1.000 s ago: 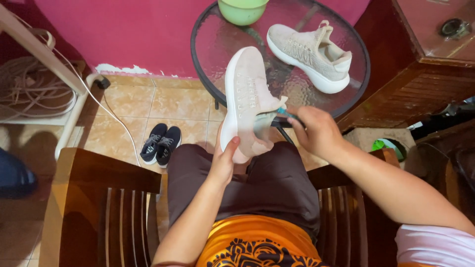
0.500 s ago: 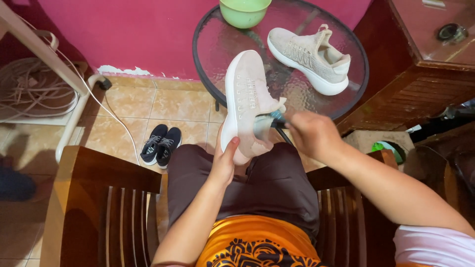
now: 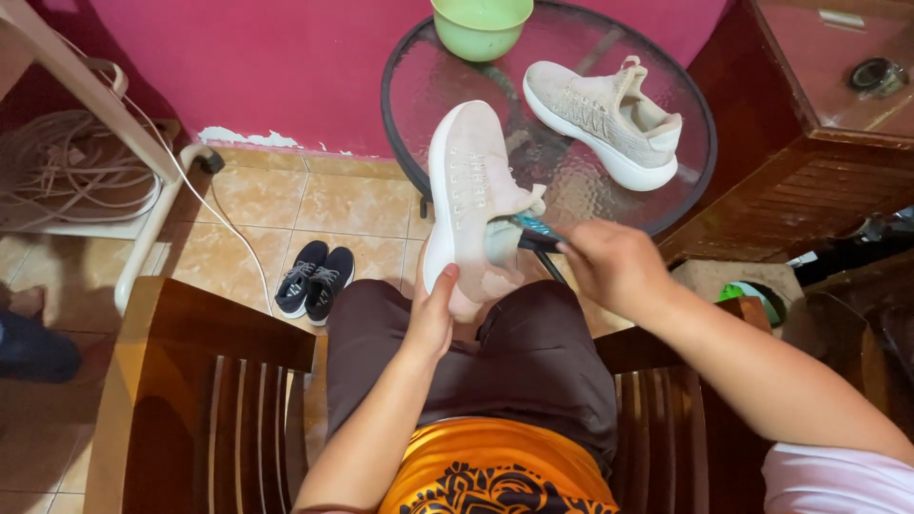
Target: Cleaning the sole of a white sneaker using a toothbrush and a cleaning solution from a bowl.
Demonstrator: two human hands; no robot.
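A pale pink knit sneaker (image 3: 471, 186) with a white sole rests over my lap, toe pointing away. My left hand (image 3: 431, 319) grips its heel from below, thumb on the white sole edge. My right hand (image 3: 614, 266) holds a small teal-handled brush (image 3: 533, 228) whose head is pressed into the shoe's opening. The matching beige sneaker (image 3: 605, 114) lies on its side on the round glass table (image 3: 419, 86). A green bowl (image 3: 481, 24) stands at the table's far edge.
I sit between two dark wooden chair arms (image 3: 219, 400). A pair of small black shoes (image 3: 314, 278) sits on the tiled floor. A wooden cabinet (image 3: 809, 143) stands at right; a white frame with coiled cord (image 3: 67, 171) at left. Another person's foot (image 3: 33, 343) shows at far left.
My right hand has moved the brush slightly right and back at the shoe's opening. The view shifted a little; the left hand keeps the same grip.
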